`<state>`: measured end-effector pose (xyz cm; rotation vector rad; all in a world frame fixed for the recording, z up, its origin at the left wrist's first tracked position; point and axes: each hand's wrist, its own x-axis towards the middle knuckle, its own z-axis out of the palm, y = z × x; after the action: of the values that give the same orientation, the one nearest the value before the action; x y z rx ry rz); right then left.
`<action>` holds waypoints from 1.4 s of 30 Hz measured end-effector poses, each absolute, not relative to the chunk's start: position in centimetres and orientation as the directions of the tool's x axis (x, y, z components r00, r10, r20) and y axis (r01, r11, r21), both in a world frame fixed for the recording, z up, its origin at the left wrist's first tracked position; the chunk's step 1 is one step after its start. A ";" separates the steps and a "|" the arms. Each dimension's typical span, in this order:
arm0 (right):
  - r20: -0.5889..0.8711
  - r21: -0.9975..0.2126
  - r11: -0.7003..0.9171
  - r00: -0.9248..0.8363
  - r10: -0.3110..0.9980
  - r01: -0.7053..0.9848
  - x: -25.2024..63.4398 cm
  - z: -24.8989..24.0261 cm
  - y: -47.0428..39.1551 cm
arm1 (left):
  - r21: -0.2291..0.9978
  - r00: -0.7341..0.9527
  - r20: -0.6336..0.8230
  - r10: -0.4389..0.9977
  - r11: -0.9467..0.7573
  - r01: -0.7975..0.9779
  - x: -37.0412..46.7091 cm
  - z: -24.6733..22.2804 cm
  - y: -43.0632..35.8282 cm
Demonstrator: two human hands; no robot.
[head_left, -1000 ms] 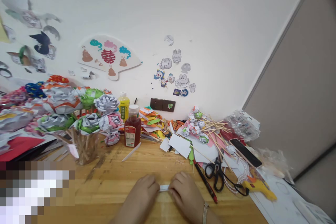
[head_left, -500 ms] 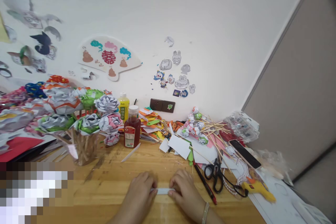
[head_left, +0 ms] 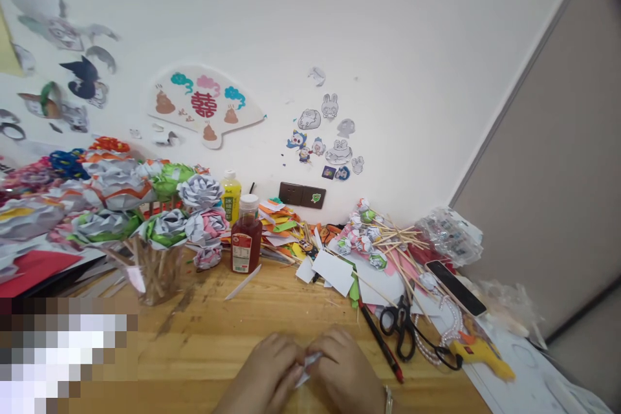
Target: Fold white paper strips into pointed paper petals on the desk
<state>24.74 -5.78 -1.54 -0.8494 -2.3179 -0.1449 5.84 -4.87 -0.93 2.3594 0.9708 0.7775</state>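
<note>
A small folded strip of white paper [head_left: 305, 375] is pinched between my two hands, low in the middle of the view above the wooden table. My left hand [head_left: 272, 365] grips its left end, thumb and fingers closed. From the other side my right hand [head_left: 342, 362], with a bracelet at the wrist, holds the upper right end. The paper looks bent at an angle, and the fingers cover part of it. To the right of my right hand lie a black and red pen [head_left: 381, 339] and black-handled scissors [head_left: 400, 330].
Folded paper flowers [head_left: 165, 229] on sticks stand in a clear container at left. Behind are a red-brown bottle [head_left: 246, 239] and a yellow bottle [head_left: 231, 197]. Paper pieces [head_left: 334, 272], a phone [head_left: 456, 288], a bead string [head_left: 456, 320] and a yellow glue gun [head_left: 485, 359] lie at right.
My hands have come closer together and slightly lower. The paper strip, level and straight between them before, is now bent and tilted.
</note>
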 end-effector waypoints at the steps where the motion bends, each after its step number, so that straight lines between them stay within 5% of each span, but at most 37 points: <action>1: 0.633 -0.074 0.784 -0.578 0.515 0.616 24.6 -1.4 -5.9 | 0.669 0.551 0.301 0.779 -0.584 0.460 5.9 -0.9 -4.9; 7: 0.664 -0.028 0.785 -0.576 0.477 0.619 24.6 -0.2 -6.7 | 0.783 0.513 0.126 0.849 -0.403 0.474 6.2 -1.4 -4.8; 13: 0.451 -0.369 0.656 -0.490 0.746 0.659 24.8 -0.8 -7.0 | 0.685 0.578 0.262 0.773 -0.571 0.452 6.0 -1.6 -5.2; 16: 0.387 -0.475 0.606 -0.467 0.795 0.638 24.7 -1.4 -7.1 | 0.733 0.582 0.291 0.759 -0.568 0.374 6.2 -1.3 -5.6; 20: 0.315 -0.769 0.444 -0.332 0.889 0.460 24.8 -1.8 -7.3 | 0.954 0.542 0.121 0.831 -0.249 0.168 6.8 -1.0 -5.6; 24: 0.148 -0.966 0.198 -0.276 0.950 0.165 24.8 -2.3 -7.2 | 0.988 0.548 -0.120 0.827 0.153 -0.014 7.1 -1.2 -5.2; 29: 0.103 -0.989 0.059 -0.337 0.936 -0.136 24.6 -2.2 -7.0 | 0.929 0.557 -0.179 0.811 0.327 -0.176 7.2 -1.3 -5.1; 34: 0.110 -0.988 0.066 -0.347 0.931 -0.137 24.8 -1.5 -7.1 | 0.892 0.533 -0.186 0.825 0.370 -0.260 6.9 -0.8 -5.1; 42: 0.130 -0.991 0.134 -0.292 0.948 -0.008 25.2 -1.9 -6.7 | 0.998 0.439 -0.057 0.897 0.053 0.020 6.5 -0.7 -4.7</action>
<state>25.19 -6.68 -1.93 -0.9624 -1.4923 1.3119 6.53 -4.67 -0.75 1.3554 0.9003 0.8265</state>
